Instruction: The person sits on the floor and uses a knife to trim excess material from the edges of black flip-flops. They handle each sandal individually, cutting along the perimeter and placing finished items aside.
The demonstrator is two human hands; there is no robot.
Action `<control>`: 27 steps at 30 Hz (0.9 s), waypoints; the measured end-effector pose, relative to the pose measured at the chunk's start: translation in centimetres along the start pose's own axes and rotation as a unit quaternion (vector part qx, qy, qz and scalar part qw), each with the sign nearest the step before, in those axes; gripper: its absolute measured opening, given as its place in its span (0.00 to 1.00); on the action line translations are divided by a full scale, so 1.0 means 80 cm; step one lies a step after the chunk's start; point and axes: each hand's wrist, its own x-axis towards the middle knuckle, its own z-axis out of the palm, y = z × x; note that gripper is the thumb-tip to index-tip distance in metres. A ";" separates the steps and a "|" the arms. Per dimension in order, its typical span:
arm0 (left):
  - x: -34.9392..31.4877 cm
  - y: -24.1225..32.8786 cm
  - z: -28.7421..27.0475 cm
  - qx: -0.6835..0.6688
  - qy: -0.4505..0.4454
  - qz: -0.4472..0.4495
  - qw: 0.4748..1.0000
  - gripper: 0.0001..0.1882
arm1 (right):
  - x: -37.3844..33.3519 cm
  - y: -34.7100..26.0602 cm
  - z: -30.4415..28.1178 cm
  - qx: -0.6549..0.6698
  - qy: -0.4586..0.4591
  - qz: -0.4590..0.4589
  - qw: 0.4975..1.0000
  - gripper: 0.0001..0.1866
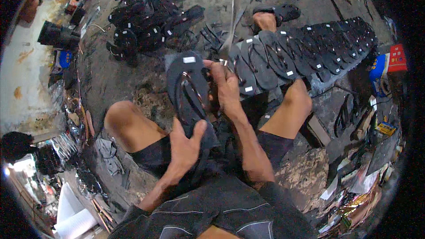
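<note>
A black flip-flop [189, 89] with a thong strap and a small white label at its upper end is held up in front of me. Its lower end is gripped by my left hand [185, 148], thumb over the top face. Flat dark material shows past the sandal's outline at its upper left and lower right. My right hand [226, 86] is closed around a long-bladed knife [231, 31], whose blade points away from me. The fingers of that hand sit close against the sandal's right edge; whether they also pinch it is unclear. The knife's handle is mostly hidden.
A long row of labelled black flip-flops [265, 64] extends to the far right. Beyond, at left, lies a pile of sandals [152, 22]. A blue and red box [380, 73] stands at right. Scraps [354, 186] litter the lower right; a white roll [77, 223] lies lower left.
</note>
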 end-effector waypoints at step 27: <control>0.016 0.029 -0.126 -0.201 -0.263 -0.098 0.938 0.23 | -0.207 -0.012 -0.079 -0.474 -0.145 -0.082 0.865 0.11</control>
